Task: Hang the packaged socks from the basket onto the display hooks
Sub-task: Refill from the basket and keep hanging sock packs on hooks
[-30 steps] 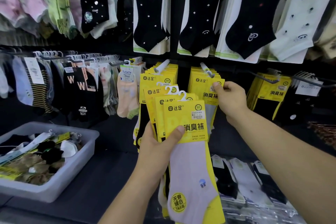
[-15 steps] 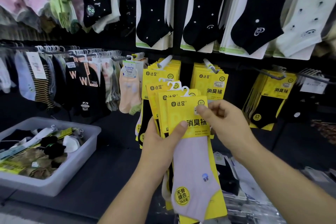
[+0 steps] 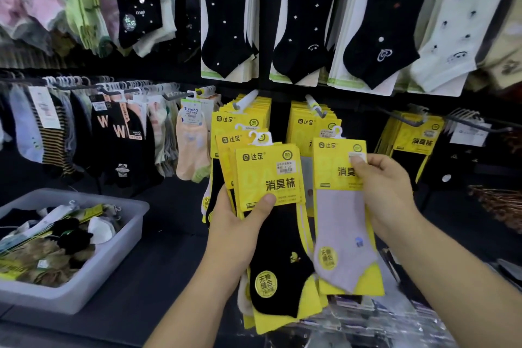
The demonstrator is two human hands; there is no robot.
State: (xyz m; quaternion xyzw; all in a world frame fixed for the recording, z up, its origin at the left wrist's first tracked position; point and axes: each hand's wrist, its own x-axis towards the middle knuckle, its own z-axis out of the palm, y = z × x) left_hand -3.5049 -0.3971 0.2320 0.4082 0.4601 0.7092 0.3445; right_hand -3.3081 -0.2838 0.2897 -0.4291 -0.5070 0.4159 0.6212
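- Yellow card-backed sock packets, fanned into a stack with a black sock on the front one, are gripped in the left hand. The thumb is pressed across the lower edge of the front card.
- A single yellow-carded packet with a lilac sock is pinched at its upper right corner by the right hand, thumb on the front and fingers behind.
- This packet is held upright just to the right of the stack.
- Its small white plastic hanger is seen below the white-tipped metal display hook and is not yet on it.
- Matching yellow packets are hung on that hook and on the neighbouring hook.
- A pale grey plastic basket, filled with mixed packaged socks, is set on the dark shelf at lower left, well apart from both hands.
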